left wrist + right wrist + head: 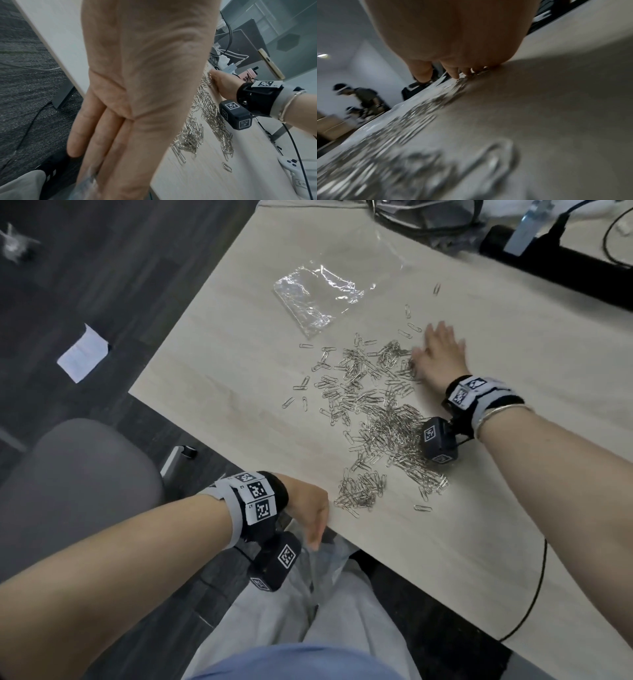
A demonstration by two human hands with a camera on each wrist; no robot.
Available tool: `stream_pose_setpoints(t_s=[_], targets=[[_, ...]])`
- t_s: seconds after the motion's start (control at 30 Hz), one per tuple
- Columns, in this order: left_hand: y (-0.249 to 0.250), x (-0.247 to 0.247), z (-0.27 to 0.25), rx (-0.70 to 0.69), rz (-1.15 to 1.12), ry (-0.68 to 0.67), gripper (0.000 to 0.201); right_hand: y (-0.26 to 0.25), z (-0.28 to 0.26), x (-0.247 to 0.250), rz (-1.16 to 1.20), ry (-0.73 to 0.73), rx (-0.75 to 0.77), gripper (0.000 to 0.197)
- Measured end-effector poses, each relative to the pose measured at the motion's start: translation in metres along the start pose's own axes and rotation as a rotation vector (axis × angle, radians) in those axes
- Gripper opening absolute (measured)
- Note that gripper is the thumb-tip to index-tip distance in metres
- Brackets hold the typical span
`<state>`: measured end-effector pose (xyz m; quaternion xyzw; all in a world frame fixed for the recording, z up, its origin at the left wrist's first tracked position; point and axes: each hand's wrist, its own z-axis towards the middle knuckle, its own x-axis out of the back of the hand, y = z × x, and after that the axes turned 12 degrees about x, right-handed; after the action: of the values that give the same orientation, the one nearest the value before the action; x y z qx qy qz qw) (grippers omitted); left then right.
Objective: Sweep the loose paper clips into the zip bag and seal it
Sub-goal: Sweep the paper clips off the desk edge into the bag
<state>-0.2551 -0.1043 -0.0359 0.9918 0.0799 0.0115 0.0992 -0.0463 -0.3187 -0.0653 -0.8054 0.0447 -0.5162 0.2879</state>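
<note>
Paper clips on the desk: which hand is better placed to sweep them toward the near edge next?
The right hand: it lies flat on the desk against the far side of the paper clips. The left hand is at the near edge, holding a clear bag below it.

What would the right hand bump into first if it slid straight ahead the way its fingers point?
Probably the few stray paper clips lying just past the right hand, whose straight fingers rest flat on the table. Beyond them the tabletop looks bare; the clear plastic bag lies off to the side, though depth is uncertain.
</note>
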Motion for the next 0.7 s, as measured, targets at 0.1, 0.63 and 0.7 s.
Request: stream_pose_setpoints(t_s=[0.1, 0.63, 0.7], targets=[[0.004, 0.002, -0.007, 0.012, -0.018, 0.018, 0.011, -0.022, -0.009, -0.017, -0.027, -0.078, 0.143, 0.062], [-0.001, 0.002, 0.0, -0.035, 0.016, -0.006, 0.013, -0.029, -0.02, 0.011, 0.256, 0.08, 0.091, 0.053], [-0.001, 0.003, 0.003, -0.042, 0.035, -0.018, 0.014, -0.015, 0.004, 0.023, 0.222, 0.102, 0.017, 0.056]])
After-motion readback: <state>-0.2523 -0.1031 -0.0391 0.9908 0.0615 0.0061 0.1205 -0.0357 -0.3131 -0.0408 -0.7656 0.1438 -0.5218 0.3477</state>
